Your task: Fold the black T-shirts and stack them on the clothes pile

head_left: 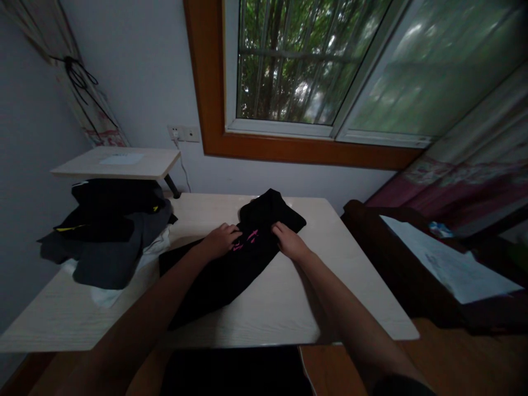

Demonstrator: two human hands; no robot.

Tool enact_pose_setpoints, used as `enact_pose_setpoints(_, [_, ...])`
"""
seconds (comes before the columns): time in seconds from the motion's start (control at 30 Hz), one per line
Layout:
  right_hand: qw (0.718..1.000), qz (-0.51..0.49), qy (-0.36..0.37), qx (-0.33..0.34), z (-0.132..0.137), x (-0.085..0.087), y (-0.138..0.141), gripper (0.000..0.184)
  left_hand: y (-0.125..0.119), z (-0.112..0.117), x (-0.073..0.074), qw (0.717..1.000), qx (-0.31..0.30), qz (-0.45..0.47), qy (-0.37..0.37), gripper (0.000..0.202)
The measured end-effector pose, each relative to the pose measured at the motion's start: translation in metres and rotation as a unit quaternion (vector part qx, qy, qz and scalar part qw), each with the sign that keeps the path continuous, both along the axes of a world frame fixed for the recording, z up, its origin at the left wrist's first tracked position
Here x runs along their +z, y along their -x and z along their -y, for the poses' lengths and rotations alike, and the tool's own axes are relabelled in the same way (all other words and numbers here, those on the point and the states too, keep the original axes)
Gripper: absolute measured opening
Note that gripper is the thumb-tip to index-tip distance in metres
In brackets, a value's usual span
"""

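A black garment [231, 264] with pink lettering lies across the middle of a pale wooden table [289, 308]. My left hand [221, 240] rests on the garment just left of the pink print, fingers curled and pinching the cloth. Just right of the print, my right hand [289, 240] grips a fold of the same garment. The garment's far end is bunched up beyond my hands.
A heap of black and grey clothes [111, 231] sits on the table's left end, under a small raised desk [119, 163]. A dark wooden chest with a white sheet [449, 264] stands to the right. The window and wall lie behind.
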State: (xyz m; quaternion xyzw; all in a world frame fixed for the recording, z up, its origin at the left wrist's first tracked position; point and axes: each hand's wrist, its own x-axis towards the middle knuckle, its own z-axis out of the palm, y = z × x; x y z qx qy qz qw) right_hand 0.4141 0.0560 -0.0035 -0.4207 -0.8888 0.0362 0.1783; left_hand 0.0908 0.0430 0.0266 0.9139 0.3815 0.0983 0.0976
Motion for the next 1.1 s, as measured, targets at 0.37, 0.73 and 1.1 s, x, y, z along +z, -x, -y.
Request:
enact_pose_setpoints(0.37, [0.991, -0.091, -0.074, -0.065, -0.001, 0.007, -0.027, 0.028, 0.020, 0.003, 0.010, 0.988, 0.137, -0.074, -0.004, 0.015])
enact_pose_setpoints(0.73, [0.936, -0.216, -0.161, -0.224, 0.050, 0.032, -0.133, 0.019, 0.102, 0.016, 0.069, 0.912, 0.384, 0.078, -0.118, 0.008])
enact_pose_setpoints(1.1, [0.977, -0.208, 0.030, -0.022, 0.063, 0.052, -0.004, 0.024, 0.031, 0.033, 0.046, 0.995, 0.079, 0.020, -0.056, 0.035])
